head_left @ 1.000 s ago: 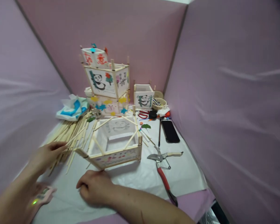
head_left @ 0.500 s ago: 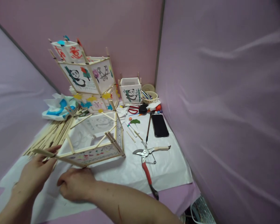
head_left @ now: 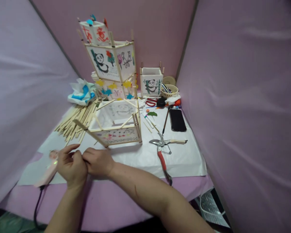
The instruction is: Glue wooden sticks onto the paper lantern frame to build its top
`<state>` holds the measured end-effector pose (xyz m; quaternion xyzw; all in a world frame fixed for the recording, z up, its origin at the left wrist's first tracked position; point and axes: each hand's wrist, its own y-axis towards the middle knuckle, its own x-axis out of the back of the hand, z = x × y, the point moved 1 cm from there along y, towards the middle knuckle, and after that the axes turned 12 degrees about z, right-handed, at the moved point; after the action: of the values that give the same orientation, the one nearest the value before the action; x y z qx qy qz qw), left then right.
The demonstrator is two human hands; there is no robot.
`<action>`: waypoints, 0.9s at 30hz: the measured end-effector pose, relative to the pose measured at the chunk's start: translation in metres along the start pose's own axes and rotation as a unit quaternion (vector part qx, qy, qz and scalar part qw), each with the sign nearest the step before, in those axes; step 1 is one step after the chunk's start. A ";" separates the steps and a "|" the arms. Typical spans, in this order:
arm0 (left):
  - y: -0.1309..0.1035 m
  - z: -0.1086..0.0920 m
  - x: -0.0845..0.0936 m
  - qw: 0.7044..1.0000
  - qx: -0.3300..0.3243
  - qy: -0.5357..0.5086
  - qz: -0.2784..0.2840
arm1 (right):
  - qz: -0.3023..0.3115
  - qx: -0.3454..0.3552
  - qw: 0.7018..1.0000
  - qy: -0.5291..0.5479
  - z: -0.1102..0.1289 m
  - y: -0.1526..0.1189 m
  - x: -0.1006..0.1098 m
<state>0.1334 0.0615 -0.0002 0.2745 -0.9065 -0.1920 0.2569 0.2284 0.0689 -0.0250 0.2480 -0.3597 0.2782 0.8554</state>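
Left hand [head_left: 73, 165], right hand [head_left: 99, 162] meet, curled — can't tell if pinching. Pale-wood, white-paper open box [head_left: 120, 136], far side: likely light, fragile — grip posts [head_left: 80, 125].

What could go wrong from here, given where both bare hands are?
The left hand sits beside a pink handheld device; its black cord could snag on that forearm. The right hand is close to the white paper box framed in pale wooden sticks, so a slip might knock it. The metal pruning shears with red and cream handles lie open, and the right forearm could brush them.
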 end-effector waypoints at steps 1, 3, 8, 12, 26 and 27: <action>-0.002 0.003 0.002 1.000 -0.011 -0.019 -0.017 | -0.009 0.011 1.000 0.001 0.003 -0.001 0.000; -0.004 0.009 0.006 0.997 -0.025 -0.054 -0.050 | -0.028 0.006 1.000 0.010 0.010 -0.003 0.002; -0.011 0.017 0.017 0.993 0.024 -0.111 -0.031 | 0.014 -0.057 0.998 0.017 0.038 -0.021 0.012; -0.028 0.020 0.018 0.990 0.058 -0.126 0.032 | -0.036 -0.039 0.997 0.049 0.056 -0.062 0.024; -0.036 -0.025 -0.023 0.914 0.025 -0.183 0.361 | -0.380 -0.191 0.853 0.303 -0.024 -0.133 0.090; -0.039 -0.028 -0.022 0.911 0.022 -0.191 0.366 | -0.358 -0.180 0.856 0.326 -0.023 -0.130 0.090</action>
<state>0.1805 0.0391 -0.0052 -0.1128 -0.9792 -0.1132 0.1253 0.3771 0.0156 -0.0008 0.0964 0.0093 -0.0517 0.9940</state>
